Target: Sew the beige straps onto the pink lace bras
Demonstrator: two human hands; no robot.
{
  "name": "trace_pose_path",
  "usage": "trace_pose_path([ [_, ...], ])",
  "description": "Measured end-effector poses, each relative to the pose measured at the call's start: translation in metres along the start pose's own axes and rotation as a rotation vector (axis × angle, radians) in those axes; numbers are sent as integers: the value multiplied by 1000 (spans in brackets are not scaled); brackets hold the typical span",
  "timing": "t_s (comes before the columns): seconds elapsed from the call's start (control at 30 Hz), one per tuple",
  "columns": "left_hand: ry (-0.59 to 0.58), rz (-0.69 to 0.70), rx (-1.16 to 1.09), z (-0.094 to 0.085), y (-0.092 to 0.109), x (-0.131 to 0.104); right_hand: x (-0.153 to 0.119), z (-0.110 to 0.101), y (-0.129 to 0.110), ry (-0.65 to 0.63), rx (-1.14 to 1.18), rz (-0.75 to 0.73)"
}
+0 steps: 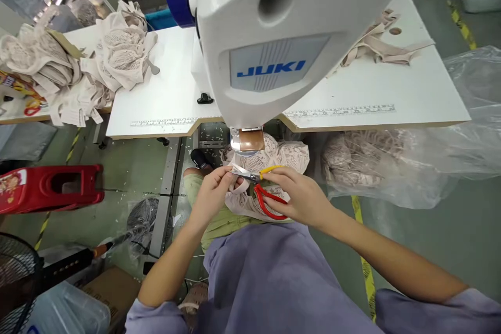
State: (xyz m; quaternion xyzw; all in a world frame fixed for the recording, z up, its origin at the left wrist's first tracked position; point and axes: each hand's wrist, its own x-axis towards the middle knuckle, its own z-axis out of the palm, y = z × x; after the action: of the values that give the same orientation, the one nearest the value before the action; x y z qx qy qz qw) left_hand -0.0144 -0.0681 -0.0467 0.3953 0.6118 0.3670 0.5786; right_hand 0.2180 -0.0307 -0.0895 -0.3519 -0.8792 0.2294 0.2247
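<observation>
My right hand (299,195) holds scissors (270,201) with one yellow and one red handle, the blades pointing left. Against those blades, my left hand (213,190) pinches a pale strap (241,186) of a beige lace garment (287,155). The garment hangs over my lap, under the head of a white sewing machine (250,36). Whether the blades are parted around the strap is too small to tell.
A white table (168,88) with a printed ruler edge spans the front. Beige garments (121,49) are piled at the left, fabric strips (378,47) lie at the right. A plastic-wrapped bundle (360,159) sits right of my lap; a red stool (50,188) stands left.
</observation>
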Motion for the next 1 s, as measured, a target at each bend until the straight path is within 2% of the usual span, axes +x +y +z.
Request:
trace_pose_path([
  [0.1,39,27,36,2,2,-2,7,3,1,-29,63,-7],
  [0.2,46,15,-6,1,2,-1,2,4,4,-67,146,45],
  [0.37,14,28,-102,-9,1,4,-17,4,10,27,260,132],
  [0.47,26,59,-95,-12,1,6,-21,7,7,21,284,130],
  [0.6,54,69,-50,-11,0,8,-12,16,-1,5,309,135],
  [0.77,37,53,-16,-10,1,8,2,28,-4,26,371,126],
  [1.0,57,66,48,-15,1,8,3,28,-2,-33,448,229],
])
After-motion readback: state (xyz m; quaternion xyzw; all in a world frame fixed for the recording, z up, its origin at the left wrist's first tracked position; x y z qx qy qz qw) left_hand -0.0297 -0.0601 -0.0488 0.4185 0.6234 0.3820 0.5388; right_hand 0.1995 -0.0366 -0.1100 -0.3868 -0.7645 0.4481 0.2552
